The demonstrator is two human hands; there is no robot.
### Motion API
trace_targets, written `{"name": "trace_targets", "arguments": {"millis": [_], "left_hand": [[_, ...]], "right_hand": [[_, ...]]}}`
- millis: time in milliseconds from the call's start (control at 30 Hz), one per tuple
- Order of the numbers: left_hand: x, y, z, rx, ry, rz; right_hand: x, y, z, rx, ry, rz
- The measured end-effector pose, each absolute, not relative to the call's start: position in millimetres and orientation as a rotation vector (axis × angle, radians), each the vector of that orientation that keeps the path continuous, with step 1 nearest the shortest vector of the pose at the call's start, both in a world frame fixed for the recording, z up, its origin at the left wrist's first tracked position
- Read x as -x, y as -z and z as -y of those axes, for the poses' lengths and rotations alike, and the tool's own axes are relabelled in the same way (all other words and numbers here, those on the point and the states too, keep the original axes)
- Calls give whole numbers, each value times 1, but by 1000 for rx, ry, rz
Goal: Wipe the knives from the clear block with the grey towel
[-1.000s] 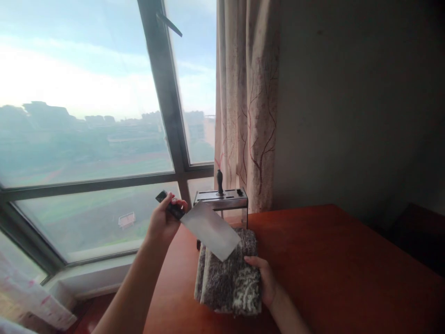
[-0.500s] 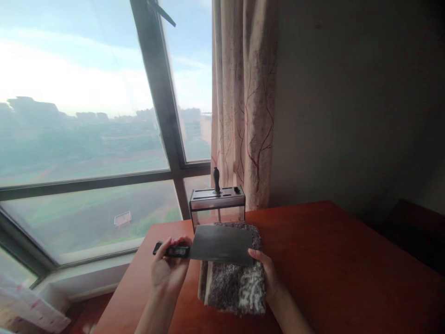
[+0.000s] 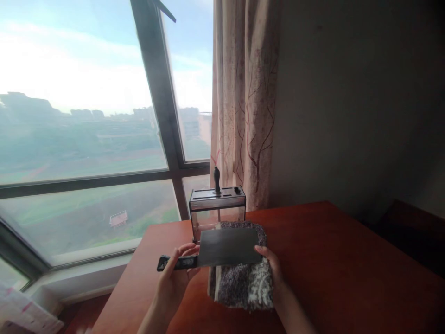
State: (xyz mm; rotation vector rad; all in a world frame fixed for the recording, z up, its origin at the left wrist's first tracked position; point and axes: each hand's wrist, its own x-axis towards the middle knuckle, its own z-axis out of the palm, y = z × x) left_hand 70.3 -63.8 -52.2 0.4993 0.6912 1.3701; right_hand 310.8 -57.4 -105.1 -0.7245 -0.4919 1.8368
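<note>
A cleaver with a broad grey blade [image 3: 227, 247] and a black handle [image 3: 179, 263] is held level across the middle of the view. My left hand [image 3: 173, 278] is closed around the handle, palm up, with the thumb over its near side. At the blade's right end is my right hand [image 3: 274, 269], thumb on the corner of the blade and its other fingers hidden behind. Under and behind the blade is a folded fuzzy cloth [image 3: 239, 285] in dark grey and white, pressed against my right hand.
A knife holder [image 3: 217, 200] with see-through sides and a metal top stands just behind the cloth; a black-handled tool [image 3: 217, 180] sticks up from it. All this is on a reddish-brown wooden table [image 3: 323, 260]. Windows [image 3: 86, 134] and a curtain [image 3: 243, 102] rise beyond.
Both hands, the cleaver and the cloth have shifted slightly to the right. The cleaver has turned a little, so its blade lies more level. The knife holder stays put.
</note>
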Motion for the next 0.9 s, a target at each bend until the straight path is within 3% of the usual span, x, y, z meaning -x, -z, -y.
{"name": "trace_targets", "arguments": {"millis": [200, 900], "left_hand": [[-69, 61, 65, -575, -1183, -911], [-101, 65, 71, -403, -1233, -743]], "right_hand": [[-321, 102, 56, 687, -1754, 487], [-305, 94, 63, 675, -1801, 528]]}}
